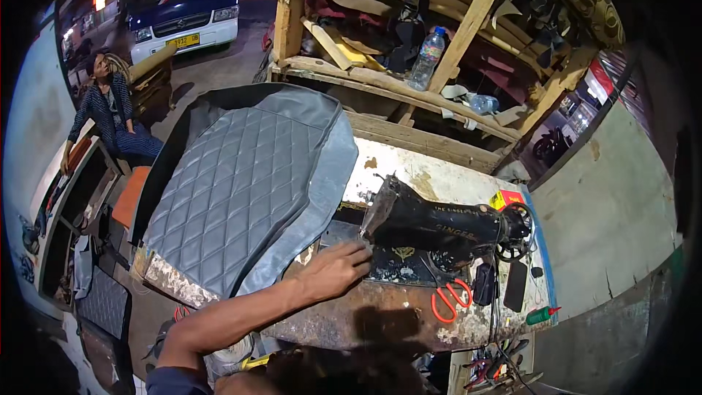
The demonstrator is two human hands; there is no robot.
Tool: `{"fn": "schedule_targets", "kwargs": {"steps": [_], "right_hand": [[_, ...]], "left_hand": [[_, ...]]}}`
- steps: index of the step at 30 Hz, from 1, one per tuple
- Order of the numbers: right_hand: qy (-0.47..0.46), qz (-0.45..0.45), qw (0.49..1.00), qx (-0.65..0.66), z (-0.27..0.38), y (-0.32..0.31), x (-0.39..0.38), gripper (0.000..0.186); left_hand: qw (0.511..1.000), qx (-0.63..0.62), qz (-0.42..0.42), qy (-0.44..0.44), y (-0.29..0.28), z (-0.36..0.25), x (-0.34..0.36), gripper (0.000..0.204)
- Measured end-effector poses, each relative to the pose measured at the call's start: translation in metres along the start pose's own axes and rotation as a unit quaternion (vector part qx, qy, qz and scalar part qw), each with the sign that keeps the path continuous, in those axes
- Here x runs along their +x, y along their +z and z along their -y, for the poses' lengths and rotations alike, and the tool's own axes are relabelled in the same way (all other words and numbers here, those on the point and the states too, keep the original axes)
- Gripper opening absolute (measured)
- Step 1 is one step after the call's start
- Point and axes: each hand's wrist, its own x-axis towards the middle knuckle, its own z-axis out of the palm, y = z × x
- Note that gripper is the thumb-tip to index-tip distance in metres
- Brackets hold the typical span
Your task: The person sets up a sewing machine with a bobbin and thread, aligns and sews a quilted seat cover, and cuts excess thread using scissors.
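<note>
My left hand [336, 271] reaches in from the lower left to the needle end of a black sewing machine [446, 227]. Its fingers are bent and held together beside the needle bar; what lies under the fingertips, if anything, is hidden. Left of the hand, a large dark grey quilted cover [241, 175] with diamond stitching and a smooth lighter border spreads across the table. My right hand is not in view. Scissors with orange-red handles [451, 301] lie in front of the machine.
A dark phone-like slab [515, 287], a black case [484, 283] and a green bottle with a red tip [542, 315] lie on the worn table's right. Behind stands a wooden shelf [322, 66] with a plastic bottle [427, 58]. A person [110, 106] sits at left, near a parked vehicle [183, 7].
</note>
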Motion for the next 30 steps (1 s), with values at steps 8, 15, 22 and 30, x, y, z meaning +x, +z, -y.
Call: {"fn": "schedule_targets", "kwargs": {"steps": [8,15,22,30], "right_hand": [[-0.135,-0.321,0.937,-0.033,0.148,-0.138,0.053,0.023],[0.117,-0.259,0.817,-0.503,0.08,-0.355,0.217,0.056],[0.108,-0.38,0.779,-0.487,0.105,-0.319,0.137,0.052],[0.173,-0.301,0.79,-0.506,0.105,-0.298,0.137,0.043]], "left_hand": [[0.994,-0.038,0.059,-0.078,0.015,0.002,-0.023,0.032],[0.994,-0.092,0.025,-0.061,0.028,-0.004,-0.01,0.035],[0.991,-0.11,0.011,-0.073,0.033,-0.001,-0.017,0.035],[0.993,-0.092,0.026,-0.076,0.02,0.004,-0.021,0.037]]}}
